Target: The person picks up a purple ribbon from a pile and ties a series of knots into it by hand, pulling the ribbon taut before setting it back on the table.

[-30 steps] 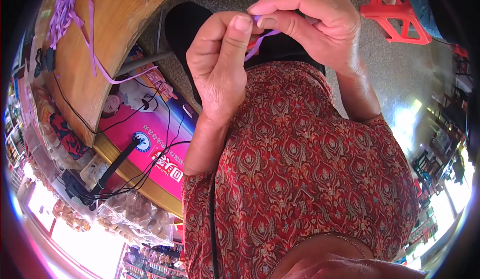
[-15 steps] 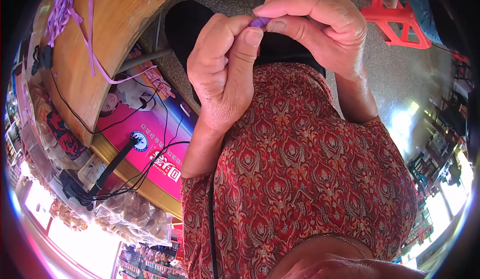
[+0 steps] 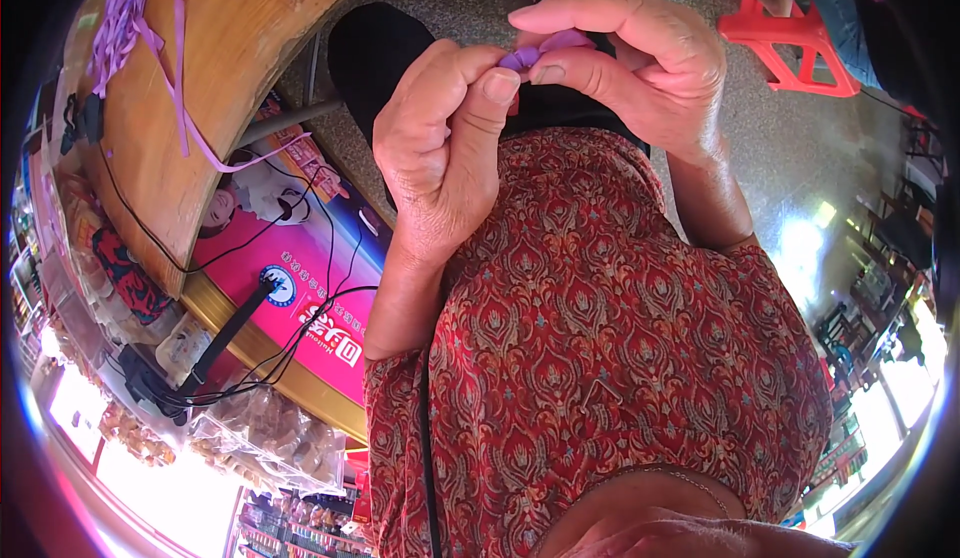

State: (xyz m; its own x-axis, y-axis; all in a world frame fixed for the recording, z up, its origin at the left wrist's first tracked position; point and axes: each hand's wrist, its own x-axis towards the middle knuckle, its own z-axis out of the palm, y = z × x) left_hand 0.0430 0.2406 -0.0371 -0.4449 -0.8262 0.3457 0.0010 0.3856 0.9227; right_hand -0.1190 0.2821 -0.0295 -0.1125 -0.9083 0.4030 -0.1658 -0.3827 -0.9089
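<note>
A small folded or twisted piece of purple ribbon (image 3: 520, 58) is held up in front of my lap between both hands. My left hand (image 3: 435, 153) is closed, pinching its left end between thumb and bent index finger. On the other side, my right hand (image 3: 655, 73) has its thumb against the piece. A wider purple loop shows behind that thumb, under the raised index finger. The right hand's other fingertips are hidden. To the left, a bundle of loose purple ribbon strips (image 3: 122, 38) lies on the wooden table (image 3: 240, 23), with one long strip hanging past its edge.
Below the table stands a pink printed panel (image 3: 290, 258) with black cables (image 3: 320, 303) across it. Clear plastic bags (image 3: 270, 428) hang at the lower left. A red plastic stool (image 3: 790, 48) stands at the far right, near another person's blue-clad leg (image 3: 842, 23).
My right index finger has lifted away from the thumb, showing more of the purple ribbon and a loop behind it. My left hand has barely shifted.
</note>
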